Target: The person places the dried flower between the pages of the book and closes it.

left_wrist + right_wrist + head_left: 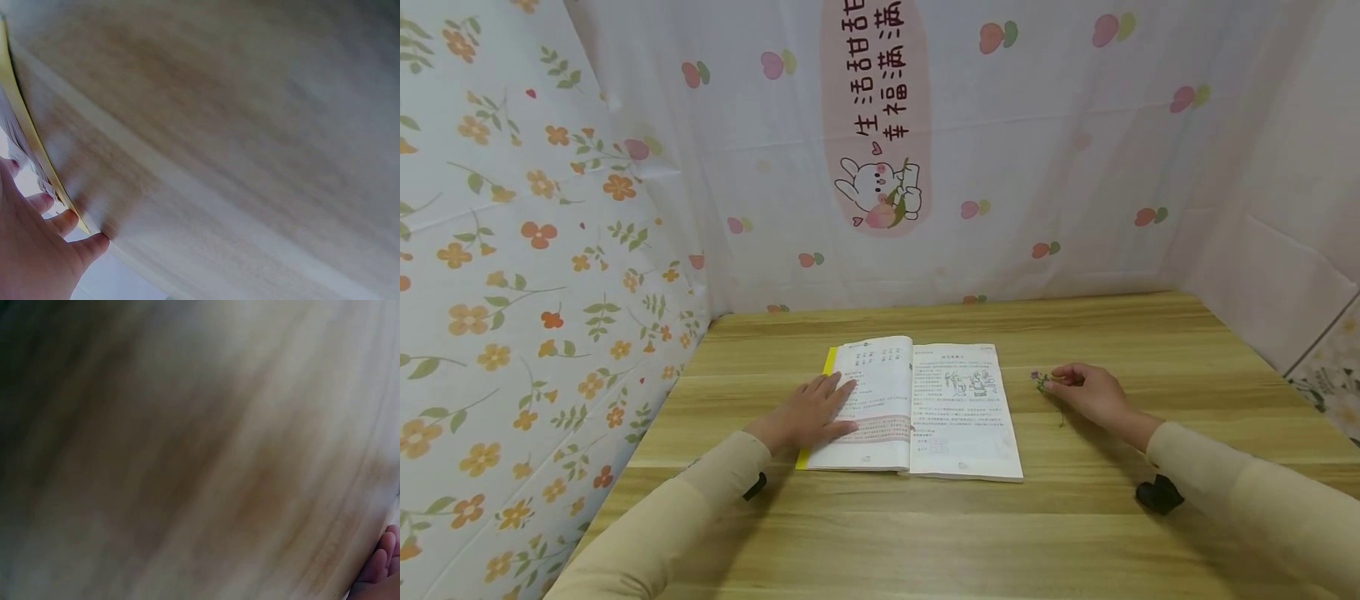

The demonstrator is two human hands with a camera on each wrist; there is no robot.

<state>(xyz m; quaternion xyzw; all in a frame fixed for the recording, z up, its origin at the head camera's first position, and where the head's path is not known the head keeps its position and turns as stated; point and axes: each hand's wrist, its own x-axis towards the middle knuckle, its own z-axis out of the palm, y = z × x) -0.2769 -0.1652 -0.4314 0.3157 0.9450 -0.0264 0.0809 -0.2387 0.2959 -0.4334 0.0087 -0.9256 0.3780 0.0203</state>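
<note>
An open book (pixel 958 446) with printed pages and a yellow cover edge lies on the wooden table. My left hand (pixel 807 417) rests with its fingers spread on the left page. In the left wrist view, the fingertips of that hand (pixel 40 250) are beside the book's yellow edge (pixel 37 147). To the right of the book, my right hand (pixel 1097 397) pinches a small sprig with purple flowers (pixel 1037 377) between thumb and fingers, its thin stem hanging down close over the table. Only curled fingers (pixel 377 567) show at the corner of the right wrist view; the sprig is hidden there.
The wooden table (pixel 865 550) stretches around the book on every side. A white curtain with printed fruit (pixel 760 258) hangs behind its back edge, and a flower-patterned cloth (pixel 512 333) hangs along the left. Black wrist-worn pieces (pixel 1159 495) sit beneath the sleeves.
</note>
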